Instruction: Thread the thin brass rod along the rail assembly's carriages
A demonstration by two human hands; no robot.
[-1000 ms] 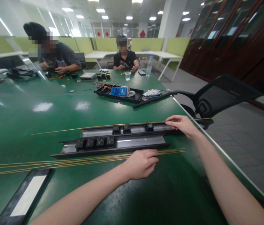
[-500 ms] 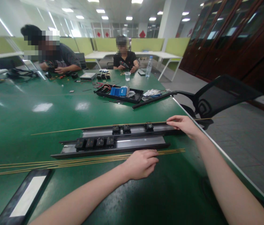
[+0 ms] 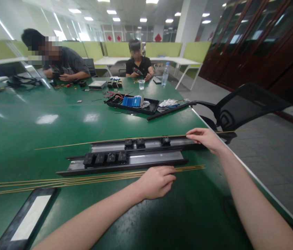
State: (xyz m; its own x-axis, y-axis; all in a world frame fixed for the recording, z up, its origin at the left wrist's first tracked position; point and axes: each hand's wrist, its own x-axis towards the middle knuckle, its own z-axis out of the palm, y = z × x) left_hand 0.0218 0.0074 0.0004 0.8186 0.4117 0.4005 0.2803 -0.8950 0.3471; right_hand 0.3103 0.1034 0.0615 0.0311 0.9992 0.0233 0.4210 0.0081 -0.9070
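A glossy green tabletop [image 3: 44, 132] fills most of the view, with a tall dark-red wooden cabinet with glass doors [image 3: 242, 45] beyond its right side. A black mesh-backed office chair [image 3: 252, 102] stands at the right edge. Two seated co-workers are at the far side: one in a dark grey shirt [image 3: 73, 62], the other in a black shirt [image 3: 146, 64], holding a power tool [image 3: 137, 71].

Two long black-edged channels with silvery floors lie side by side in front of the person, the far one [image 3: 151, 142] set further right than the near one [image 3: 154, 158]. Beyond them is a shallow black tray [image 3: 150, 106] with a blue ribbed block [image 3: 131, 101] in it. At lower left lies a flat black panel with a white strip [image 3: 30, 218].

The right hand [image 3: 203, 139] pinches a thin brass-coloured rod [image 3: 68, 145], which runs along the far channel's back edge and past both its ends. The left hand [image 3: 158, 182] lies over a loose bundle of similar brass-coloured rods [image 3: 104, 177] before the near channel, fingers bent; whether it grips them I cannot tell.

Smallest are the square black blocks: four [image 3: 100, 158] together in the near channel, three [image 3: 140, 143] spaced unevenly in the far one.
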